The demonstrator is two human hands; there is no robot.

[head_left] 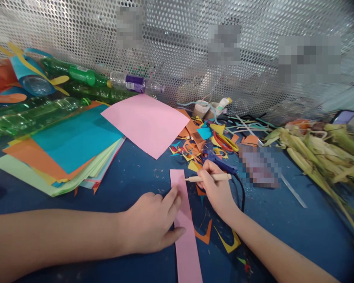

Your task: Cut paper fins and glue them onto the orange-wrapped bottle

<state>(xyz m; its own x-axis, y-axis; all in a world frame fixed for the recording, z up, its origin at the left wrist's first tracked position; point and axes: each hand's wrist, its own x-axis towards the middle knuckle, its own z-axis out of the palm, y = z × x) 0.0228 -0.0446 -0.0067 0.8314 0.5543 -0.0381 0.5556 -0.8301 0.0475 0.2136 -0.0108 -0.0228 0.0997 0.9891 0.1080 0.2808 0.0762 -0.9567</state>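
A long pink paper strip (185,236) lies lengthwise in front of me on the blue table. My left hand (153,222) rests on it from the left, thumb and fingers spread and pressing the paper flat. In my right hand (215,188) is a cream-coloured pen (221,177), gripped between thumb and fingers. Its dark tip points left, at the right edge of the strip near the far end; whether it touches the paper I cannot tell. Just beyond my right hand sits a blue glue gun (218,160) with a black cord.
Behind the strip lies a pink sheet (147,122). Stacked coloured paper (79,137) and green plastic bottles (38,114) are at left. Paper scraps (191,149) and scissors (224,141) lie beyond the right hand. Corn husks (318,157) fill the right side; a perforated metal panel (177,43) stands behind.
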